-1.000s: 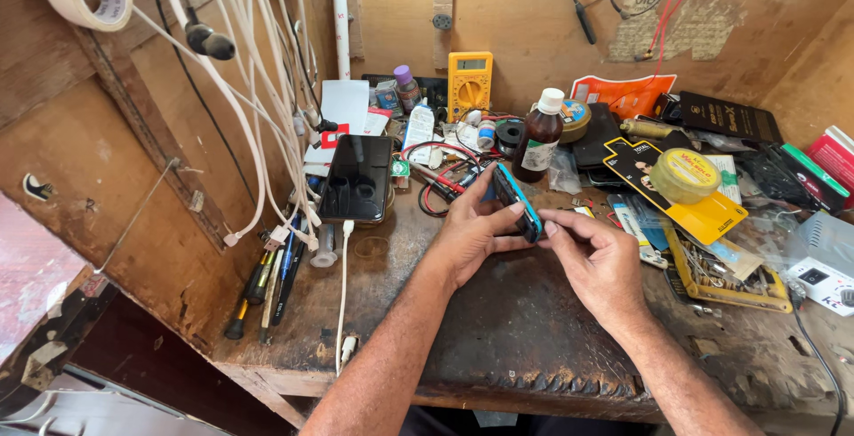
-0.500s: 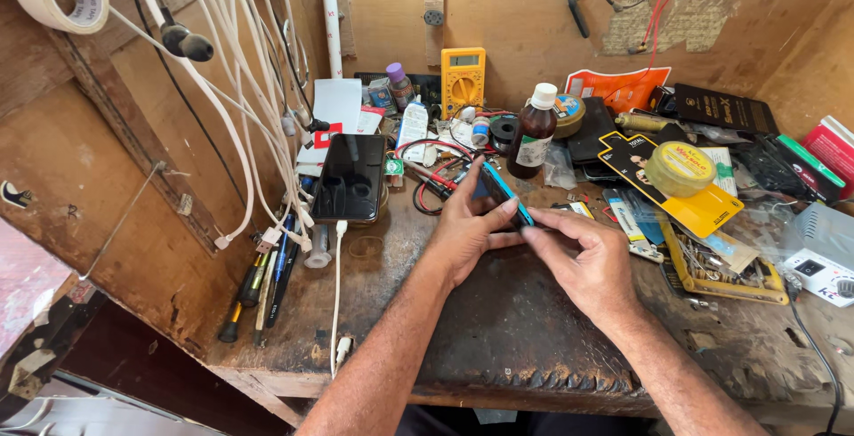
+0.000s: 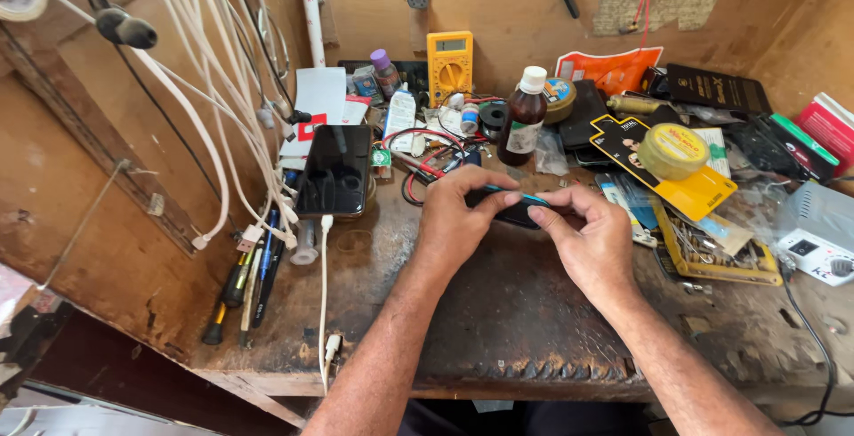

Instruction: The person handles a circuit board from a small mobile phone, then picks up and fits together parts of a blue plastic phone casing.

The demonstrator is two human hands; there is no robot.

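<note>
Black phone (image 3: 520, 212) with teal edge; yellow multimeter (image 3: 449, 62); brown bottle (image 3: 523, 125).

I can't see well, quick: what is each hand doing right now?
Left hand: fingers closed on the dark phone, holding its left end.
Right hand: fingers pinching the same phone's right end.

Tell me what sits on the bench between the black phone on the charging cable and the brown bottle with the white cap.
In the head view, a tangle of red and black wires lies between the black phone and the brown bottle.
</note>
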